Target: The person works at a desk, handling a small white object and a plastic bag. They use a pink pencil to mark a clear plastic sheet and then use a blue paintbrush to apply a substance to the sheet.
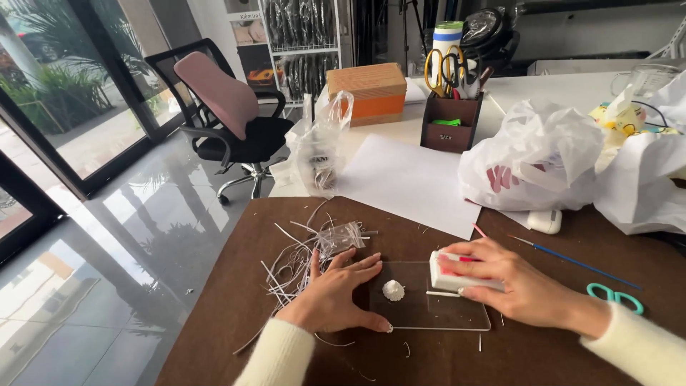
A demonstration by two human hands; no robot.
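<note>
My left hand (336, 292) lies flat with fingers spread on the brown table, its fingertips on the left edge of a clear plastic sheet (443, 318). A small white paper flower (393, 290) sits on that sheet, just right of my left fingers. My right hand (511, 282) grips a small white box (451, 275) with red marks, resting on the sheet's right part. A thin white paper strip (443, 294) lies under the box. A heap of white paper strips (293, 264) and a small clear bag (341, 236) lie left of my left hand.
Teal scissors (616, 297) and a thin blue stick (579, 264) lie at the right. White plastic bags (543, 157), a white paper sheet (407, 179), a pen holder with scissors (450, 118) and an orange-banded box (375, 93) stand farther back. An office chair (229, 114) stands on the glossy floor at left.
</note>
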